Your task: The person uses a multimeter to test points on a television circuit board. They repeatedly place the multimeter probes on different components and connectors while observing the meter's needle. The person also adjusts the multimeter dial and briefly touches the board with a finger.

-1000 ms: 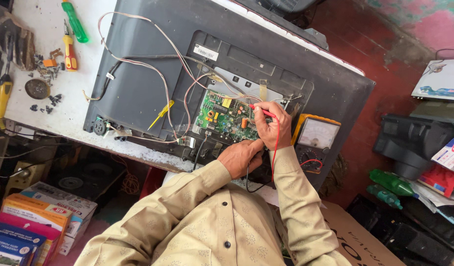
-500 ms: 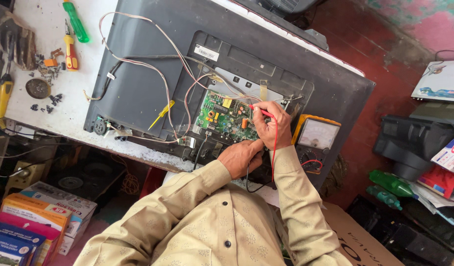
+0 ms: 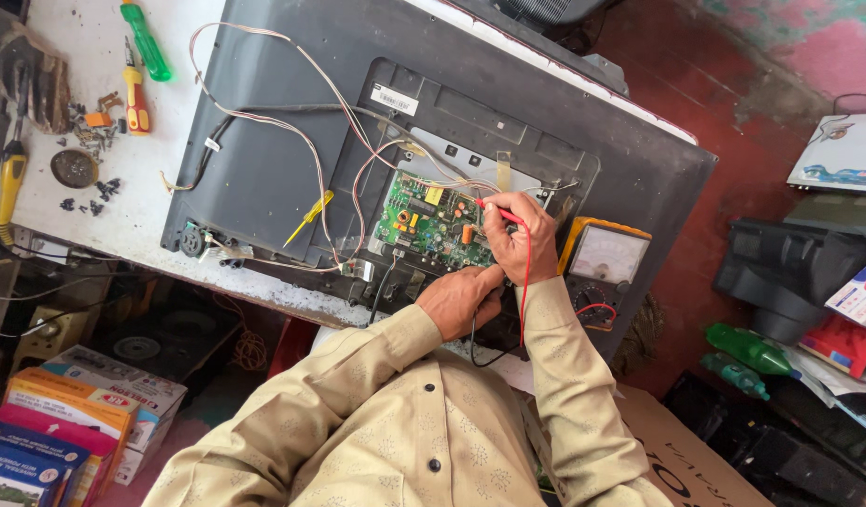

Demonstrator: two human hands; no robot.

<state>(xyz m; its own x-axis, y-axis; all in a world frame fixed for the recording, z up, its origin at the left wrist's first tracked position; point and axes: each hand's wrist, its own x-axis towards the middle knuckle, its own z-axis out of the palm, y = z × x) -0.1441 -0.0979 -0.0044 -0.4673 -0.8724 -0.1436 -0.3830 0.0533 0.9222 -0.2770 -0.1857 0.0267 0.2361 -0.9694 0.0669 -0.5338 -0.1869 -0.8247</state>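
Both hands work over the green circuit board set in the opened back of a dark flat-panel television lying face down on the white bench. The right hand is curled closed around one red test probe, gripped like a pen, its tip touching the board's right edge; a red lead runs down from it past the wrist. The left hand rests at the board's lower edge with fingers bent under — whether it pinches the black lead that loops out beneath it cannot be made out, since the fingertips are hidden.

One yellow analogue meter sits just right of the right hand, on the television's back, its lower part cut off by the sleeve. One small yellow screwdriver lies on the panel left of the board. On the bench are three more tools: a green-handled screwdriver, a red-and-yellow one, and a yellow-handled tool partly cut off at the left edge. Loose screws scatter near them — too small to count.

Both forearms, in tan sleeves, reach forward from the lower frame, elbows bent, wrists close together. Two green bottles lie on the floor at the right.
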